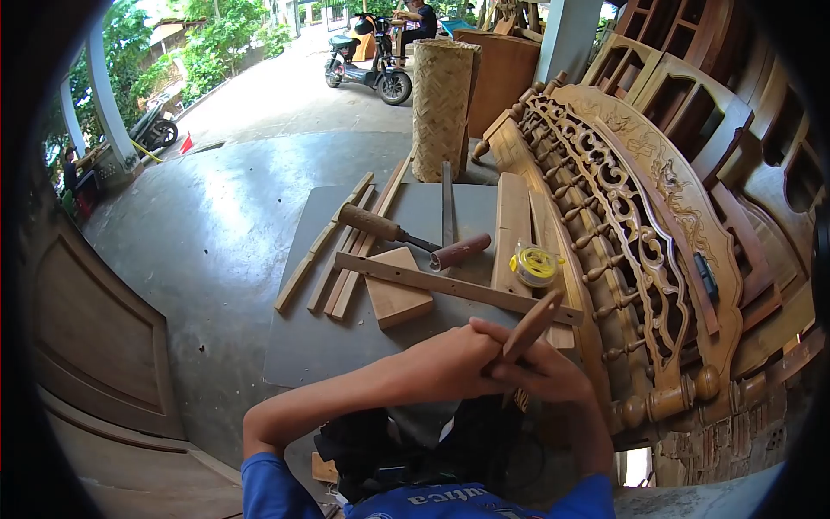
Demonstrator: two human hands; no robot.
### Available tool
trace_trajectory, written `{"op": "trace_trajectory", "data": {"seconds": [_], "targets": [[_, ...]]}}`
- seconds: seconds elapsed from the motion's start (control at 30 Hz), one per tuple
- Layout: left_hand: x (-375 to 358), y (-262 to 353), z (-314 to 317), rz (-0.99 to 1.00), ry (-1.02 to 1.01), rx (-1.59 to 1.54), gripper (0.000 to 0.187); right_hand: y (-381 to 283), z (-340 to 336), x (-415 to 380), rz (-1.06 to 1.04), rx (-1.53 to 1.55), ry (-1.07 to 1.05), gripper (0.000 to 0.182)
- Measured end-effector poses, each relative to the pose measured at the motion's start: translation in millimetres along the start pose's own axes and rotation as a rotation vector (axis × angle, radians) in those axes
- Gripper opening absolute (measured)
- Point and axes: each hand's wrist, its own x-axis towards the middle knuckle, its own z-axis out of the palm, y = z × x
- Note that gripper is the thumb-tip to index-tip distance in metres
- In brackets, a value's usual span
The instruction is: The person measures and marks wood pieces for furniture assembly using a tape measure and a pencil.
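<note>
My left hand (pixel 462 359) and my right hand (pixel 549 368) meet over the near right edge of the grey table (pixel 294 355). Between them stands a tilted wooden piece (pixel 532 324), its upper end pointing up and right. The fingers of both hands are wrapped round its lower part. Just beyond lies a long wooden strip with holes (pixel 450 284), resting across a wooden block (pixel 398 298). A chisel (pixel 372 222) and a dark red handle (pixel 461 251) lie behind the strip. The yellow tape measure (pixel 533 265) sits on boards at the right.
Thin wooden sticks (pixel 324 246) lie at the table's left. Carved wooden panels (pixel 605 199) lean on the right. A woven roll (pixel 443 108) stands behind the table, with a scooter (pixel 370 69) and a seated person (pixel 419 22) farther off. Wooden doors (pixel 95 320) are on the left.
</note>
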Motion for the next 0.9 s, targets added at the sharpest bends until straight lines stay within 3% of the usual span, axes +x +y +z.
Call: {"op": "trace_trajectory", "data": {"seconds": [0.03,0.13,0.17,0.2,0.23,0.27,0.33,0.43,0.53,0.57,0.67,0.7,0.8,0.83,0.9], "targets": [[-4,0,-3,0.014,0.056,0.003,0.026,-5,-2,-3,0.025,-0.06,0.005,0.049],[-29,-14,-40,-0.023,0.171,0.143,0.038,-6,-28,-34,-0.159,0.07,0.439,0.038],[-35,-37,-53,0.02,0.356,0.24,0.039,-4,-40,-46,-0.174,-0.114,0.659,0.032],[-43,-42,-70,-0.111,0.386,0.387,0.041,-1,-52,-53,-0.189,-0.305,0.874,0.027],[-50,-68,-77,-0.115,0.477,0.698,0.044,9,-58,-53,-0.23,-0.484,0.942,0.022],[-58,-86,-83,-0.17,0.419,0.768,0.047,17,-57,-54,-0.192,-0.498,0.792,0.02],[-59,-109,-84,-0.258,0.367,0.529,0.04,28,-47,-52,-0.13,-0.513,0.494,0.019],[-58,-111,-81,-0.27,0.427,0.386,0.034,33,-28,-49,-0.266,-0.277,0.362,0.022],[-61,-116,-80,-0.173,0.433,0.448,0.029,21,-21,-39,-0.206,-0.575,0.859,0.025],[-63,-115,-79,-0.184,0.426,0.444,0.03,33,-27,-42,-0.16,-0.607,0.679,0.022],[-66,-109,-80,-0.198,0.433,0.469,0.031,35,-25,-45,-0.249,-0.273,0.442,0.022],[-66,-107,-78,-0.193,0.436,0.49,0.03,29,-21,-41,-0.309,-0.155,0.65,0.02],[-70,-112,-73,-0.134,0.449,0.54,0.03,29,-27,-24,-0.081,-0.523,0.744,0.019],[-71,-112,-73,-0.149,0.434,0.552,0.031,29,-25,-22,-0.144,-0.619,0.567,0.016],[-69,-112,-75,-0.155,0.437,0.564,0.032,23,-19,-18,-0.231,-0.262,0.489,0.02]]}}
